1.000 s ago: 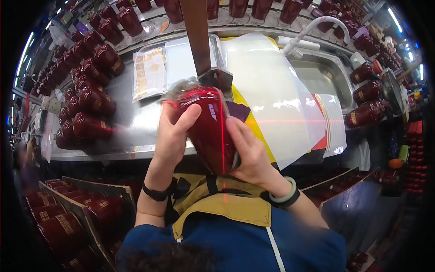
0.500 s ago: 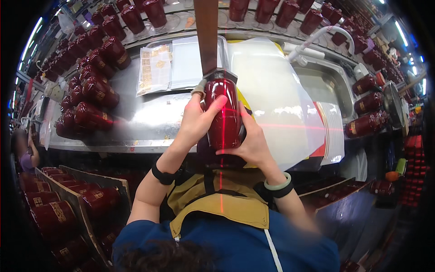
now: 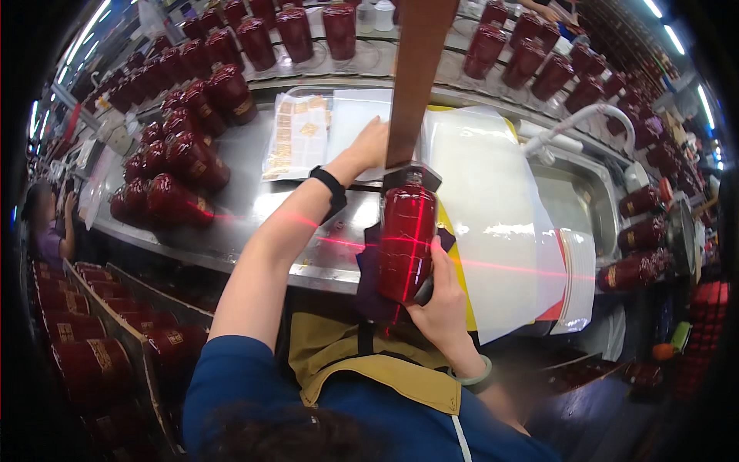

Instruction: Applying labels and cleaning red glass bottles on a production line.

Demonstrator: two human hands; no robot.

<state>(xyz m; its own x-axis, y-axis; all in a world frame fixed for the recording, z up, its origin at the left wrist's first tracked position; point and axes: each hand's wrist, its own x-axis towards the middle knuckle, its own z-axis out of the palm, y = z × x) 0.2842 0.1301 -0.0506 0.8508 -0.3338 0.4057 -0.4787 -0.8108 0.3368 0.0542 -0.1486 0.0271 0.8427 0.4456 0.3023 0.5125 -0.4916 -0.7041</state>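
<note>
By counter: steadying bottle with part-curled right hand; can't tell hold of left hand; might drop bottle by loosening.

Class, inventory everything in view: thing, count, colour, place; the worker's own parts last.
Post: one, brown, upper centre
Main bottle: one, dark red, below post
Cloth: one, dark purple, beneath main bottle
Other bottles: many, dark red, left, rear, right
Patterned sheets: count unclear, white-gold, left of post
Plain sheet: one, pale, beside patterned sheets
Film sheets: several, whitish, right of post
Underlying sheet: one, yellow, beneath film sheets
Sink: one, silver, right
Faucet: one, white, by sink
Light lines: at least two, red, across main bottle
Bench: one, silver, centre-left
Co-workers: at least two, one in purple, far left, top right
Left hand: one, bare, over plain sheet
Right hand: one, bare, holding main bottle
</note>
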